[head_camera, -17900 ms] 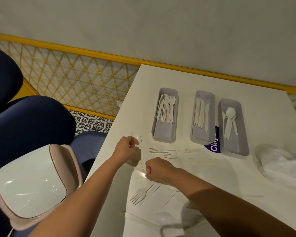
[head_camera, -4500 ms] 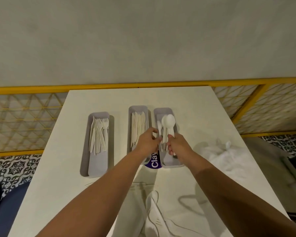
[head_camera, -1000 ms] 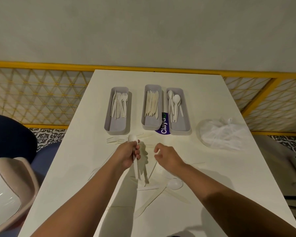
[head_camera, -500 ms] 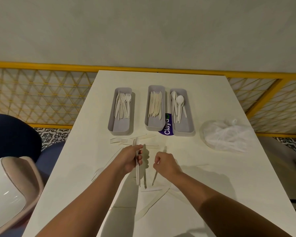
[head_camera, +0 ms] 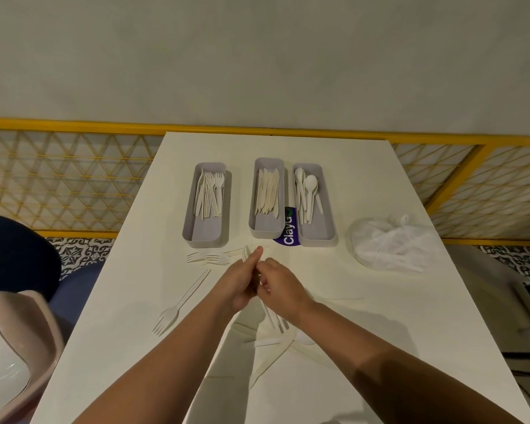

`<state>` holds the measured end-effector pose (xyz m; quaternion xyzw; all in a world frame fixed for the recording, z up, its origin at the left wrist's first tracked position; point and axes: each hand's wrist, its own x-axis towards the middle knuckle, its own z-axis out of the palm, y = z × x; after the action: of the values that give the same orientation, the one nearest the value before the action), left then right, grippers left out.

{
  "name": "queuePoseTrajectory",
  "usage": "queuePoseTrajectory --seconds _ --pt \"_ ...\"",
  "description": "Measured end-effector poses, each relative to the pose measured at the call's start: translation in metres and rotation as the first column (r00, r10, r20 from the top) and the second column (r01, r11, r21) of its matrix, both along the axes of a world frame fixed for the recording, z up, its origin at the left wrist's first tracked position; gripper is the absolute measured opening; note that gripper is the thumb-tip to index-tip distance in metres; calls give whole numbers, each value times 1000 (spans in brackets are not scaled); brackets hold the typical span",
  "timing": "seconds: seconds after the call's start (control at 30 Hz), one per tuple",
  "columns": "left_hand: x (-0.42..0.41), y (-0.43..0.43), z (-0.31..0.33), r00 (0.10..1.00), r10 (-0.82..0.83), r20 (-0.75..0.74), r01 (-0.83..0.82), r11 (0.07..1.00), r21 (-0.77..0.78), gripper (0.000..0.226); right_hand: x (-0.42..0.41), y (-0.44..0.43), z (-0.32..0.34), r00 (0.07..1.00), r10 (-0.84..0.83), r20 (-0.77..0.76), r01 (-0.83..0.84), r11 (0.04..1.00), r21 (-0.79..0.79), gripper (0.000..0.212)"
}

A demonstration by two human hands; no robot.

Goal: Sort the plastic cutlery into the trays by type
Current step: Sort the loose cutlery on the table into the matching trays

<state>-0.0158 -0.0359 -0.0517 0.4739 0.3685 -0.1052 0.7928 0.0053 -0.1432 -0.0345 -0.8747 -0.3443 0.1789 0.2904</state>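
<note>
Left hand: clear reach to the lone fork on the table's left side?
Probably yes: only bare table between left hand and fork. But it and the right hand grip cutlery, so fingers are busy.

Setting: most likely a café or canteen seating area, not a home kitchen.

Evidence:
- White laminate table (head_camera: 380, 185) pushed against a plain grey wall (head_camera: 257, 56).
- Yellow-framed railing (head_camera: 74, 123) with diamond lattice panels (head_camera: 58, 179) borders the table on the left and right.
- Patterned black-and-white floor tiles (head_camera: 80, 250) below.
- Navy upholstered chair (head_camera: 16, 249) at left.
- Lidded waste bin (head_camera: 10, 356), white and beige, beside the table.
- Purple branded sticker (head_camera: 289, 232) on the tabletop, lettering partly hidden.
- Grey trays (head_camera: 265, 234) stocked with disposable plastic cutlery.
</note>
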Motion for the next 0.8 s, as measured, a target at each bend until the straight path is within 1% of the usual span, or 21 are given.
queuePoseTrajectory --seconds 0.1,0.2,0.3,0.43,0.57,0.67,0.8 --pt "1 -4 -1 998 56 -4 -56 998 0 33 1 -9 0 996 63 -57 -60 997 45 16" --pt "0 -7 0 998 59 9 -59 998 -17 20 5 -24 5 988 59 -145 -44 993 105 15" --pt "1 -10 1 997 75 8 -75 997 6 14 14 -46 5 985 32 -170 -18 996 86 18" --pt "0 -8 0 995 96 -12 -96 995 10 11 29 -84 -4 978 -35 -207 40 999 21 16" --pt "-1 -10 -3 994 110 -24 -110 994 9 12 41 -116 -11 976 -77 -202 71 997 -38 15" --pt "-4 -15 -7 993 108 -40 -108 994 16 12 42 -131 -17 976 -67 -206 54 996 -70 15" --pt "-7 -22 -6 994 102 -47 -101 995 24 11 31 -133 -25 978 -8 -207 -21 990 -138 19"
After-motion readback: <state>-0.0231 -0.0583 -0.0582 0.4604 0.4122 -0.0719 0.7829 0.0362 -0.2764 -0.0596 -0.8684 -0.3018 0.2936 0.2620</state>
